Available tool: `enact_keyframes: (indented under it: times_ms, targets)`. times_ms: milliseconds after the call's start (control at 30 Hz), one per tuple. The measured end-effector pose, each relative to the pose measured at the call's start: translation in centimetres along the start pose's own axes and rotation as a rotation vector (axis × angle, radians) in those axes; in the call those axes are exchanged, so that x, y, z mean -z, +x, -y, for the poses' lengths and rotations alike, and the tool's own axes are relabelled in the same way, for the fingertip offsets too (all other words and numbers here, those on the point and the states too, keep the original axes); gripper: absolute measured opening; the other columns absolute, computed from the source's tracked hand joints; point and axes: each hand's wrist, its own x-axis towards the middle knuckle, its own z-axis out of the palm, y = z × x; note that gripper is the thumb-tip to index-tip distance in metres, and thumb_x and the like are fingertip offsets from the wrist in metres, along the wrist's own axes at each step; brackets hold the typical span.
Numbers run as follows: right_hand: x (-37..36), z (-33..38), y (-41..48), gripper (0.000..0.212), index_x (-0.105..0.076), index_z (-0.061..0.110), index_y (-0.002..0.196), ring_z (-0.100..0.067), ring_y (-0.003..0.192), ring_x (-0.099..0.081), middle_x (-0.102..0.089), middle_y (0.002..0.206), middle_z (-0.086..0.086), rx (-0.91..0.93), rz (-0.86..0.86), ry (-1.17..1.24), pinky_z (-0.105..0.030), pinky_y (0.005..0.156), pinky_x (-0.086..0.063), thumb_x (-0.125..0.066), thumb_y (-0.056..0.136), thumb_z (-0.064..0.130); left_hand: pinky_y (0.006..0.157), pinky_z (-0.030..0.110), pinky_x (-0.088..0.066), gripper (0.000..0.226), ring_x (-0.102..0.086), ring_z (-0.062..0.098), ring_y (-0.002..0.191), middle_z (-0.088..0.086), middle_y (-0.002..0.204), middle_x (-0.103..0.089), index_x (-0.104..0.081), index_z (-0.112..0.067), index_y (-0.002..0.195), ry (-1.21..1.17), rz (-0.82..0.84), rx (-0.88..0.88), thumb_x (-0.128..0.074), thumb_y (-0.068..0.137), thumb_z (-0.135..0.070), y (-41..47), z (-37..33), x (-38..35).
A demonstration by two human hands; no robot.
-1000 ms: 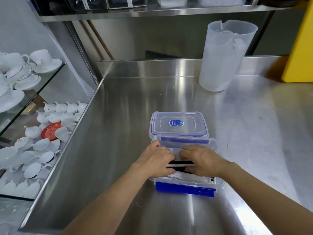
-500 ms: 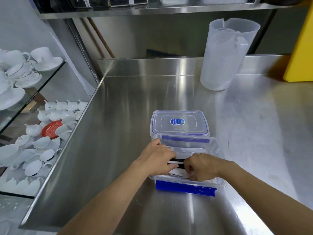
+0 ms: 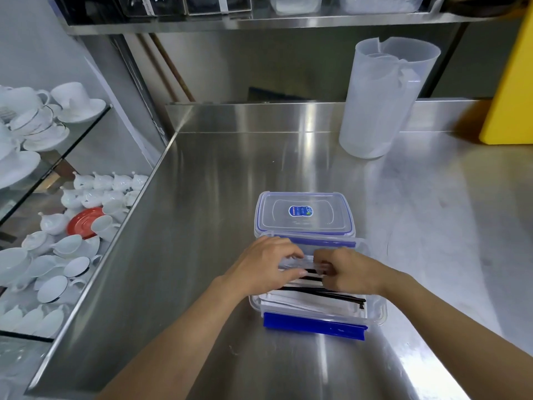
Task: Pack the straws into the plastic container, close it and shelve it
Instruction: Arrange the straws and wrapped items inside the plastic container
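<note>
Black straws [image 3: 323, 290] crosswise in container [image 3: 377, 316]

Left hand [image 3: 265, 265] and right hand [image 3: 350, 272] cover far part of black straws [image 3: 323, 291] in clear rectangular plastic container [image 3: 377, 310]; fingertips motion-blurred, grip unreadable.

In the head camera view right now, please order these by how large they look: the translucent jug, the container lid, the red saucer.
1. Translucent jug, clearly the largest, though it stands farthest back.
2. Container lid, lying flat behind the open container.
3. Red saucer, smallest; cups partly cover it.
</note>
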Motion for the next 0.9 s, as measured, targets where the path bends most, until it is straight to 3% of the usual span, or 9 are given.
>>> enact_keyframes:
  times_ms: [167,267,333,433,533,700,833,900]
  targets:
    - [0.3,-0.4,0.1,0.014,-0.056,0.014,0.095,-0.019,0.073,-0.052,-0.06,0.086,-0.004,0.011,-0.122,-0.085,-0.027,0.066,-0.047,-0.062,0.082,0.013,0.073,0.02,-0.035,0.018,-0.055,0.01,0.09,-0.008,0.105,-0.068,-0.065,-0.027,0.106,0.086,0.053,0.055,-0.058,0.09,-0.028,0.6,0.0,0.1]
    - [-0.2,-0.3,-0.3,0.027,-0.062,0.01,0.103,-0.027,0.076,-0.064,-0.07,0.09,-0.009,0.238,-0.359,-0.277,-0.035,0.067,-0.054,-0.069,0.077,0.007,0.059,0.016,-0.031,0.014,-0.052,0.009,0.08,-0.004,0.102,-0.067,-0.063,-0.028,0.102,0.022,0.087,0.17,-0.057,0.089,-0.028,1.1,0.0,0.2]
    - [-0.6,-0.3,-0.1,0.027,-0.067,0.005,0.098,-0.033,0.073,-0.067,-0.073,0.087,-0.014,0.316,-0.437,-0.358,-0.04,0.06,-0.059,-0.072,0.072,-0.001,0.059,0.017,-0.032,0.013,-0.053,0.011,0.082,-0.004,0.102,-0.065,-0.06,-0.027,0.101,0.012,0.081,0.176,-0.057,0.089,-0.03,1.3,0.0,0.3]
    - [-0.9,-0.5,0.2,0.032,-0.07,0.002,0.09,-0.033,0.062,-0.068,-0.073,0.077,-0.015,0.289,-0.482,-0.508,-0.039,0.048,-0.058,-0.08,0.06,-0.004,0.066,0.024,-0.037,0.022,-0.056,0.016,0.088,-0.001,0.101,-0.06,-0.06,-0.019,0.106,0.208,-0.044,0.052,-0.062,0.087,-0.029,1.3,-0.4,0.3]
    - [-1.3,-0.9,0.2,0.037,-0.069,0.0,0.089,-0.031,0.059,-0.068,-0.072,0.073,-0.015,0.209,-0.445,-0.625,-0.036,0.046,-0.057,-0.08,0.054,-0.006,0.063,0.031,-0.045,0.023,-0.06,0.025,0.073,0.008,0.08,-0.063,-0.069,-0.006,0.091,0.424,-0.177,-0.134,-0.077,0.071,-0.014,1.0,-0.8,0.1]
    - [-2.1,-1.5,1.0,0.033,-0.053,0.004,0.119,-0.036,0.101,-0.061,-0.063,0.115,-0.018,0.157,-0.303,-0.623,-0.044,0.085,-0.054,-0.051,0.086,0.001,0.059,0.027,-0.049,0.019,-0.061,0.022,0.065,0.003,0.066,-0.064,-0.071,-0.011,0.072,0.542,-0.088,-0.144,-0.083,0.057,-0.009,1.0,-0.7,-0.4]
    - [-2.4,-1.9,1.3,0.031,-0.056,0.006,0.118,-0.032,0.102,-0.062,-0.065,0.117,-0.016,0.166,-0.273,-0.611,-0.041,0.091,-0.053,-0.057,0.087,0.005,0.08,0.034,-0.043,0.023,-0.058,0.026,0.092,0.009,0.096,-0.065,-0.064,-0.008,0.103,0.567,-0.023,-0.059,-0.063,0.081,-0.004,1.5,-0.3,-1.2]
    - [-2.4,-2.0,1.4,0.032,-0.053,0.008,0.121,-0.03,0.107,-0.06,-0.063,0.121,-0.014,0.141,-0.239,-0.608,-0.039,0.096,-0.05,-0.055,0.089,0.007,0.081,0.034,-0.042,0.024,-0.056,0.026,0.096,0.01,0.103,-0.062,-0.06,-0.007,0.109,0.566,-0.005,-0.04,-0.06,0.086,-0.007,1.6,-0.3,-1.3]
